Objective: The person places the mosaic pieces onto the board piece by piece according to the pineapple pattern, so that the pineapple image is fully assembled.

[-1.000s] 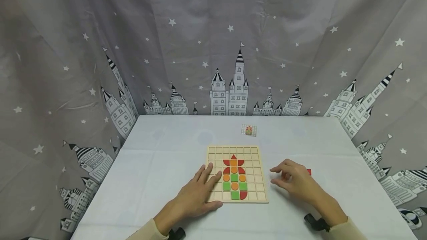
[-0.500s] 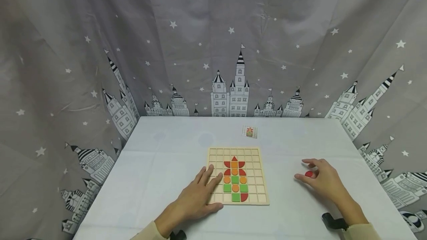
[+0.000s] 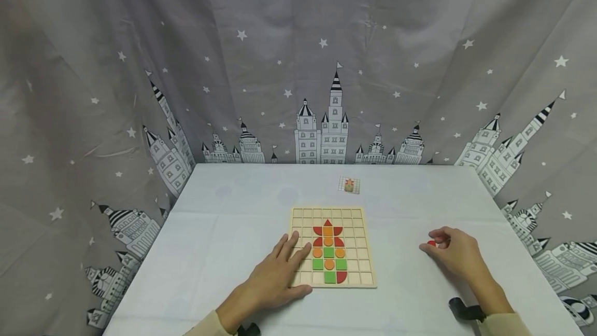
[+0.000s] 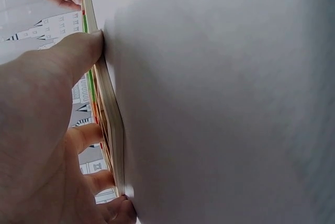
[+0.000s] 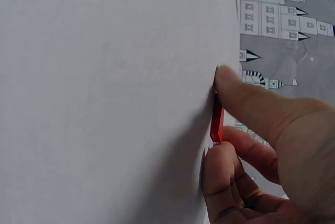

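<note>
My left hand point(image 3: 278, 276) lies spread at the left edge of a wooden grid board point(image 3: 363, 222). Its fingers reach over the squares, and the thumb point(image 4: 86, 46) touches the front edge. On the board, orange, green and red tiles form a figure, with a green square point(image 3: 329, 277) and a red quarter-round tile point(image 3: 342, 277) lowest. Right of the board, my right hand point(image 3: 459, 253) pinches a small red tile point(image 5: 217, 119) at the table surface between thumb and fingers. Seen edge-on in the right wrist view and partly covered in the head view, its full outline is hidden.
A small pattern card point(image 3: 349, 185) lies on the white table point(image 3: 242, 242) behind the board. A grey curtain point(image 3: 261, 66) printed with castles and stars hangs along the back and both sides.
My right hand has moved right, away from the board's side, to the red tile, and its fingers have closed in on it. The left hand stays on the board.
</note>
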{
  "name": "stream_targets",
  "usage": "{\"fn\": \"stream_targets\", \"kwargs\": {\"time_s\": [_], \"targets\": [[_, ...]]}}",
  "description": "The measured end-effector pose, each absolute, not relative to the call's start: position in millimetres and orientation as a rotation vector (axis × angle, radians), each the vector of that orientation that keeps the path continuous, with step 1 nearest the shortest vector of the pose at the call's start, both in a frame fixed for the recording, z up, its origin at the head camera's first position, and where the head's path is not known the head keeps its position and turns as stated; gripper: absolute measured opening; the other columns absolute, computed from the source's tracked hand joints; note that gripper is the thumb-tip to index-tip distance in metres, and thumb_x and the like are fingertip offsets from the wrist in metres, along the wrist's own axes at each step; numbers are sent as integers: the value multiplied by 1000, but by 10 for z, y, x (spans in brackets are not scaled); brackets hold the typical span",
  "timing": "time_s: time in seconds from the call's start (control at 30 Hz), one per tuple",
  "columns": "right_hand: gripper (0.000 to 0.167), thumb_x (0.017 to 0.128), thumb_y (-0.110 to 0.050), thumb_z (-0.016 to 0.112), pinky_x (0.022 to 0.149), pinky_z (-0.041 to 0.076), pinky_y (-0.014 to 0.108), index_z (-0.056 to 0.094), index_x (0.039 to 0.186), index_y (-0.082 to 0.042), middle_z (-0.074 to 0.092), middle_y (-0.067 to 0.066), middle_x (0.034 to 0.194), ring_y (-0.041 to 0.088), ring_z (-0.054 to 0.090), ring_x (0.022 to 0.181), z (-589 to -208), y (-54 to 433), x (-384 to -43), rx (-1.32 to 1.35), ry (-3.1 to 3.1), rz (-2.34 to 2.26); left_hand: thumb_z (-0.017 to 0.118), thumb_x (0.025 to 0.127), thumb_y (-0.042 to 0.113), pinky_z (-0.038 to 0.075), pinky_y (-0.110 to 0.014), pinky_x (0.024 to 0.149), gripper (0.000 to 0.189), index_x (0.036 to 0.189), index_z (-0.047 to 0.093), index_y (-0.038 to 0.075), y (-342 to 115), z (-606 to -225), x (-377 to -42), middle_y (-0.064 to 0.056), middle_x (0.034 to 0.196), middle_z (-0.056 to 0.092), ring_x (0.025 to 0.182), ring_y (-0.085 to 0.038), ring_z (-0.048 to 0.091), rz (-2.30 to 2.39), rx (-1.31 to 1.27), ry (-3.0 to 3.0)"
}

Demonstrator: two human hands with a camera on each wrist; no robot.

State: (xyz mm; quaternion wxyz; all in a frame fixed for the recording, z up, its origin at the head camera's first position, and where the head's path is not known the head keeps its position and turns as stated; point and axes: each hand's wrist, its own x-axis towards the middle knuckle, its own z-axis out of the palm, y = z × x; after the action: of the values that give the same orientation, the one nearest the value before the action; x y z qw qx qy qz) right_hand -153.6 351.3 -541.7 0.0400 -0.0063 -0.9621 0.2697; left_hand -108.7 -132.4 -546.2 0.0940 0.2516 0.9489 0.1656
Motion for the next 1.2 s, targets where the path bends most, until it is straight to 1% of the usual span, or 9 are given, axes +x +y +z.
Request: {"fn": "stream_targets", "kwargs": {"time_s": [0.07, 0.2, 0.37, 0.53, 0.6, 0.67, 0.8, 1.07, 1.2], "targets": [[39, 96, -31, 99, 72, 54, 25, 85, 115, 1, 83, 5, 96, 14, 70, 86, -5414, 3497, -1538, -22, -2959, 842, 78, 104, 69, 50, -67, 131, 98, 182, 43, 19, -1325, -5464, -1083, -24, 193, 28, 178, -53, 30, 491, 744, 2817], [28, 98, -26, 96, 75, 54, 28, 87, 112, -3, 84, 6, 98, 15, 70, 88, -5406, 3467, -1551, -14, -2979, 840, 77, 105, 69, 50, -67, 131, 98, 182, 43, 19, -1325, -5469, -1080, -23, 193, 28, 178, -52, 30, 493, 745, 2819], [23, 99, -23, 95, 76, 55, 29, 88, 111, -4, 83, 9, 101, 16, 71, 89, -5407, 3431, -1557, 0, -2986, 817, 77, 105, 70, 50, -67, 131, 98, 182, 43, 20, -1328, -5479, -1081, -22, 193, 28, 179, -52, 29, 493, 752, 2820], [22, 97, -21, 97, 82, 59, 34, 88, 110, -6, 83, 12, 105, 21, 79, 92, -5394, 3363, -1548, 28, -2945, 806, 76, 105, 70, 51, -67, 130, 98, 182, 42, 20, -1332, -5474, -1083, -22, 193, 27, 179, -52, 28, 501, 757, 2819], [21, 96, -19, 98, 82, 60, 34, 88, 109, -6, 83, 12, 105, 23, 81, 93, -5386, 3331, -1545, 44, -2922, 811, 76, 105, 70, 51, -67, 130, 98, 182, 42, 20, -1334, -5470, -1082, -22, 193, 27, 179, -52, 28, 507, 757, 2817], [21, 95, -18, 98, 80, 60, 31, 89, 109, -5, 82, 11, 104, 23, 80, 92, -5381, 3304, -1542, 58, -2903, 814, 76, 105, 70, 51, -67, 130, 98, 182, 42, 19, -1335, -5467, -1080, -22, 193, 27, 179, -52, 28, 508, 755, 2816], [20, 94, -15, 99, 76, 59, 24, 89, 108, -6, 82, 10, 103, 19, 79, 88, -5368, 3259, -1525, 86, -2859, 817, 76, 105, 69, 50, -67, 131, 98, 182, 42, 20, -1336, -5465, -1081, -22, 193, 27, 179, -51, 28, 506, 754, 2815], [19, 93, -9, 98, 74, 62, 18, 90, 110, -6, 86, 11, 104, 9, 79, 81, -5322, 3128, -1516, 144, -2817, 916, 76, 106, 70, 50, -67, 131, 98, 183, 42, 20, -1332, -5469, -1088, -22, 194, 26, 179, -52, 28, 504, 753, 2818], [19, 92, -6, 98, 74, 63, 18, 90, 110, -6, 86, 10, 105, 12, 79, 83, -5325, 3028, -1500, 174, -2816, 942, 77, 105, 70, 51, -67, 130, 98, 183, 42, 21, -1332, -5479, -1082, -21, 194, 26, 179, -51, 28, 499, 740, 2816]]}}
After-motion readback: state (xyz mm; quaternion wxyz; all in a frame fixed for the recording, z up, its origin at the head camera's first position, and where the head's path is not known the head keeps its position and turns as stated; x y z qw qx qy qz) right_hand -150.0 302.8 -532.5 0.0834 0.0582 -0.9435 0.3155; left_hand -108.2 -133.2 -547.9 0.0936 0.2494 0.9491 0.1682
